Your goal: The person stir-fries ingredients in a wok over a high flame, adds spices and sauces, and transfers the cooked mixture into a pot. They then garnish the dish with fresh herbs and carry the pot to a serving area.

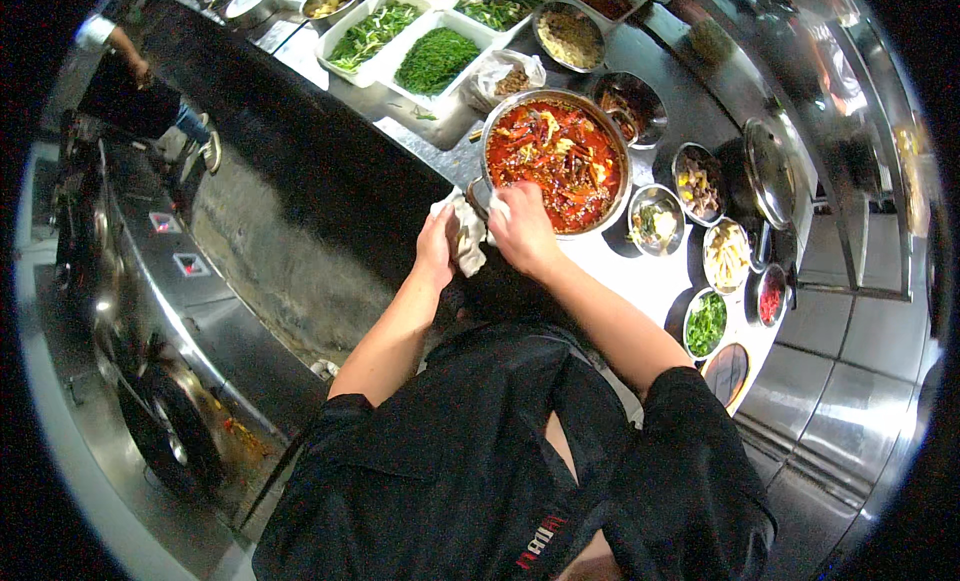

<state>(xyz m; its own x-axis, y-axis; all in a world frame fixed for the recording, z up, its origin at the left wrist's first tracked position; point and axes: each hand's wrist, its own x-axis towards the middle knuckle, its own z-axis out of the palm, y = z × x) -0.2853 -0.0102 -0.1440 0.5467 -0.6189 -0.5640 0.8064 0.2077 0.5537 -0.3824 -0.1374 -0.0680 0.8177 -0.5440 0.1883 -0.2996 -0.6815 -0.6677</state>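
Note:
A large round steel pot (555, 161), filled with red oily broth, dried chilies and seeds, stands on the steel counter in front of me. My left hand (439, 240) holds a crumpled white cloth (470, 243) beside the pot's near-left side. At the pot's near rim, by its side handle (477, 198), is my right hand (521, 225), with fingers closed on a white piece of cloth. Whether both hands hold the same cloth cannot be told.
White tubs of chopped greens (437, 60), a plastic bag (510, 75) and a steel bowl (568, 37) stand behind the pot. Several small bowls (656, 221) line the right side, near a glass lid (769, 172). A person (135, 93) stands at far left by the stoves.

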